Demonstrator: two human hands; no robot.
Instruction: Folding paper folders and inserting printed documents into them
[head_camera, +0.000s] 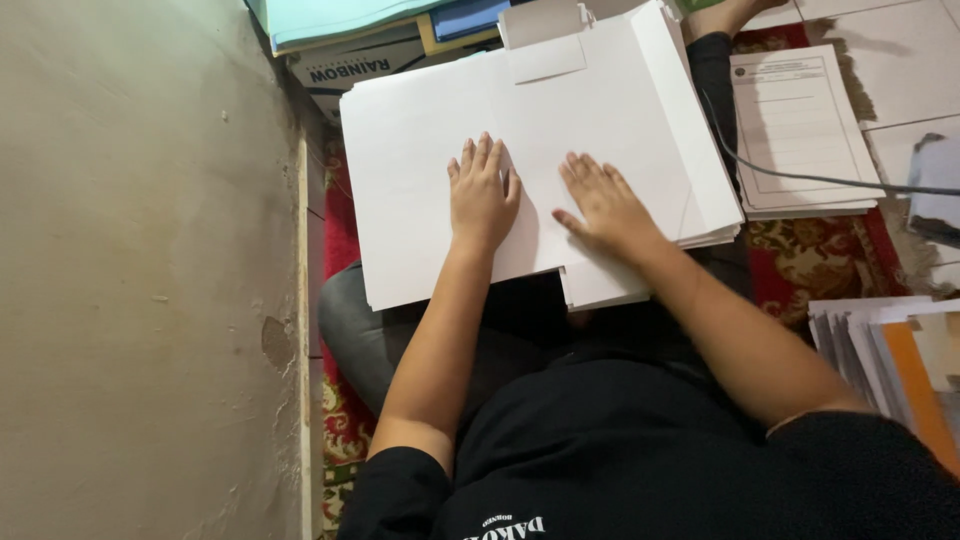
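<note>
A large white sheet of folded paper (420, 130), like an unfolded envelope or folder with a flap at the top, rests across my lap on a stack of similar white sheets (705, 215). My left hand (482, 195) lies flat on it, palm down, fingers slightly spread. My right hand (605, 205) presses flat beside it, fingers pointing to the upper left. Neither hand grips anything.
A bare plaster wall (140, 270) fills the left. Blue and yellow folders (400, 20) lie at the top. A pile of printed forms (800, 130) sits on the red patterned carpet (830, 250) to the right, crossed by a black cable (800, 178). More folders (895, 350) stand at lower right.
</note>
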